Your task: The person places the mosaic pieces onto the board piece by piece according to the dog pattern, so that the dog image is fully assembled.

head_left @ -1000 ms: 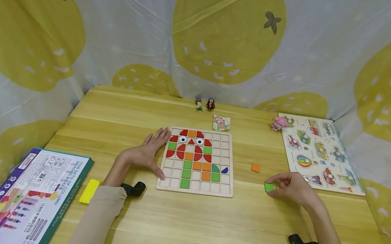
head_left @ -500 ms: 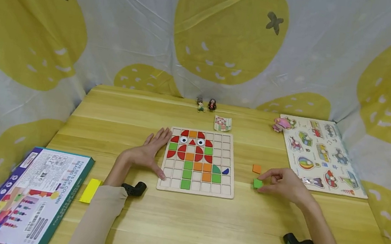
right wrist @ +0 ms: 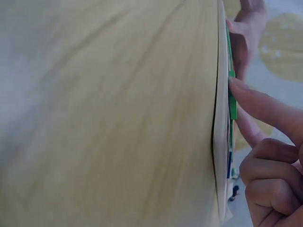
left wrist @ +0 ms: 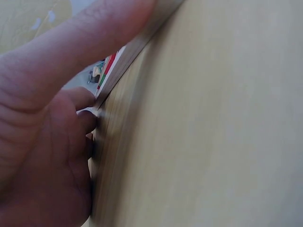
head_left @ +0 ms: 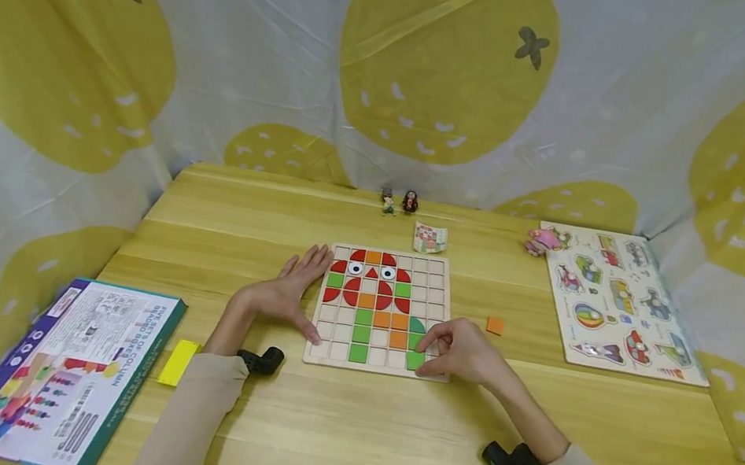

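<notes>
On the table lies a wooden grid board (head_left: 375, 369) with red, orange, green and eye-patterned tiles forming a figure. My left hand (head_left: 285, 296) rests along its left edge, fingers spread, with the thumb on the lower left corner. Over the lower right part, my right hand (head_left: 463, 350) pinches a green square tile (head_left: 415, 362) between thumb and fingertip. In the right wrist view that green tile (right wrist: 233, 106) stands slightly above the board's surface. A blue piece (right wrist: 229, 164) shows there edge-on; the right hand hides it in the head view.
A loose orange tile (head_left: 494, 325) lies right of the board. Behind stand a pattern card (head_left: 430, 238) and two figurines (head_left: 409, 201). A picture puzzle (head_left: 620, 299) with a pink toy (head_left: 543, 242) is at right; a toy box (head_left: 67, 372) and yellow piece (head_left: 179, 362) at left.
My right hand has carried the green tile leftward from the bare table onto the lower right of the board. The left hand has stayed at the board's left edge.
</notes>
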A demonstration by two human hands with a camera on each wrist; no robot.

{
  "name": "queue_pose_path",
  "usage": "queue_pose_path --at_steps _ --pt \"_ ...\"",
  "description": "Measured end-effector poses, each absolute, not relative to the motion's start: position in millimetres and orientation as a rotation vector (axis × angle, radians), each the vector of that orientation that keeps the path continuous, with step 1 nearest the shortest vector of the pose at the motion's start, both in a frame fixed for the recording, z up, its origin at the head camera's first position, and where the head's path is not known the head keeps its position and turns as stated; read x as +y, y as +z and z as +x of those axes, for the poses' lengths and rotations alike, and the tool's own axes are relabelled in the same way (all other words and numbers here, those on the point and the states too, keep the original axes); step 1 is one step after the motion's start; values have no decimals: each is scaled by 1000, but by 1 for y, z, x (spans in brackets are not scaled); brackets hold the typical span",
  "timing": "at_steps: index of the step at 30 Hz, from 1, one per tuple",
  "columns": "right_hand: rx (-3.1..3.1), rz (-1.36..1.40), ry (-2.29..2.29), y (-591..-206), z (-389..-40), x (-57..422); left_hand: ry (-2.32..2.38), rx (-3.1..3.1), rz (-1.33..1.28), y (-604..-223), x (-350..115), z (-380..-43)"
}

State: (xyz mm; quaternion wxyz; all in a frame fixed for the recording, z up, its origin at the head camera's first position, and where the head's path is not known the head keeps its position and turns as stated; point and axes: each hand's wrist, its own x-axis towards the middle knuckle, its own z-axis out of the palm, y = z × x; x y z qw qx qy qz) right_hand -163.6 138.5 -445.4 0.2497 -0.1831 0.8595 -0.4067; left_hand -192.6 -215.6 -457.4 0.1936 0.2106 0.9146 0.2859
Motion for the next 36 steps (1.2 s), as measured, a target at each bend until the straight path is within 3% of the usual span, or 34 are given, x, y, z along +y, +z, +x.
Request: queue_pose_path --at_steps 30,36 --pt "2268 -648 -1122 -445 -166 136 820 2557 581 -460 -215 -192" --pt "2388 -649 -1118 -440 -186 164 802 2563 579 -461 -216 -194"
